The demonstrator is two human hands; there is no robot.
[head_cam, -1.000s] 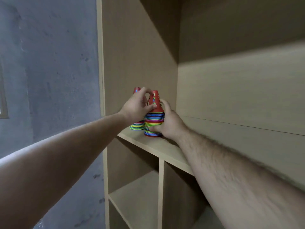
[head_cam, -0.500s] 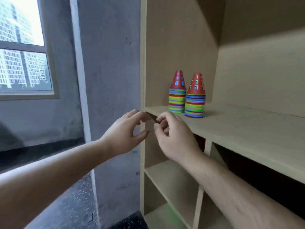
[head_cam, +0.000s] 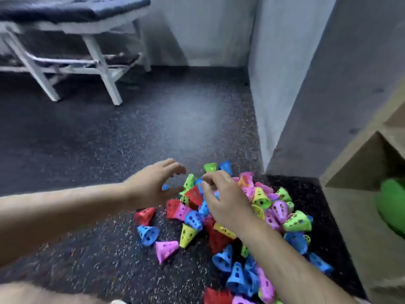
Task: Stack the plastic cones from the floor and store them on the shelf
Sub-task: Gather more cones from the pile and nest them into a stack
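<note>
A heap of small perforated plastic cones in red, blue, green, yellow and pink lies on the dark speckled floor beside the wooden shelf. My left hand hovers over the heap's left edge, fingers curled and apart, holding nothing. My right hand is over the top of the heap, fingers spread downward near a red cone, with nothing gripped. A blue cone and a pink cone lie loose at the left. The stacks on the shelf are out of view.
A white-legged bench with a dark pad stands at the back left. A grey wall corner rises right of the heap. A green object sits in a lower shelf compartment. Dark floor spreads to the left.
The view has swung down from the shelf with its two cone stacks to the floor. Both hands have come away from the shelf and now hover over the loose heap.
</note>
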